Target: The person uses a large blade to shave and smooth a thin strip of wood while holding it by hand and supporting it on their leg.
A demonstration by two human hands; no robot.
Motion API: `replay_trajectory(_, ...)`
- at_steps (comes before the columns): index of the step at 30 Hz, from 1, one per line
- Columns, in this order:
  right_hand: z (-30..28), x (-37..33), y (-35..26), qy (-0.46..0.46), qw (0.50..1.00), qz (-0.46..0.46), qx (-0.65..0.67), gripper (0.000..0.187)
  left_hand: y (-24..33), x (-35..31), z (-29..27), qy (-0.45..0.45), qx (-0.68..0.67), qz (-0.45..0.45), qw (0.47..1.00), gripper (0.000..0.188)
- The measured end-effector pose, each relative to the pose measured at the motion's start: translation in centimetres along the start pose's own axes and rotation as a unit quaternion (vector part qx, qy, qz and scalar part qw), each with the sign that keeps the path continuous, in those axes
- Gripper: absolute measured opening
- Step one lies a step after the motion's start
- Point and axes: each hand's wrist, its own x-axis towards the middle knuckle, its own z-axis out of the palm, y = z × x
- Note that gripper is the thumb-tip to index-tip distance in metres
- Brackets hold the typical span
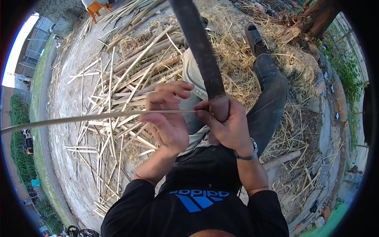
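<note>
A long, pale, flat strip (90, 117) is apparently being steadied at a broad, dark-bladed knife (198, 49).
Strip end and handle are gripped by the right hand's (231, 123) fingers; the left hand's (171, 128), half-open leftward, are crossed by the strip; a left pinch seems called for.

blade (198, 47): dark grey | handle (220, 108): brown | strip (94, 116): pale tan | chair (96, 8): orange

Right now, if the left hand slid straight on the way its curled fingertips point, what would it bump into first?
Probably the dark blade, near its handle in the right hand; the curled left hand points rightward toward it. Depth is unclear, so it might miss the blade.
</note>
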Motion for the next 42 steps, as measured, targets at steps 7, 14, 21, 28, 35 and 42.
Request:
replay_trajectory(7,-1.5,-0.3,0.3,0.026,0.994,0.037,-0.100,0.024,3.9,1.3,-3.1,-0.291,0.165,-0.087,0.939,0.056)
replay_trajectory(14,0.5,4.6,-3.6,0.119,0.988,-0.085,-0.044,0.024,6.4,6.9,-8.4,-0.022,0.273,0.246,0.930,0.038)
replay_trajectory(21,-0.9,11.5,-9.0,0.171,0.944,-0.267,-0.095,0.015,6.7,6.5,-9.7,-0.003,0.340,0.273,0.900,0.031)
replay_trajectory(28,-4.3,11.2,-12.5,0.274,0.912,-0.253,-0.167,0.023,6.6,7.9,-9.1,-0.005,0.357,0.335,0.872,0.033)
replay_trajectory(35,-10.8,4.5,-8.1,0.060,0.964,-0.047,-0.255,0.021,9.6,12.1,-10.0,-0.032,0.563,0.513,0.648,0.068)
replay_trajectory(42,-16.3,1.8,-4.1,0.035,0.936,0.108,-0.333,0.029,3.8,9.6,-13.6,-0.422,0.578,-0.087,0.692,0.032)
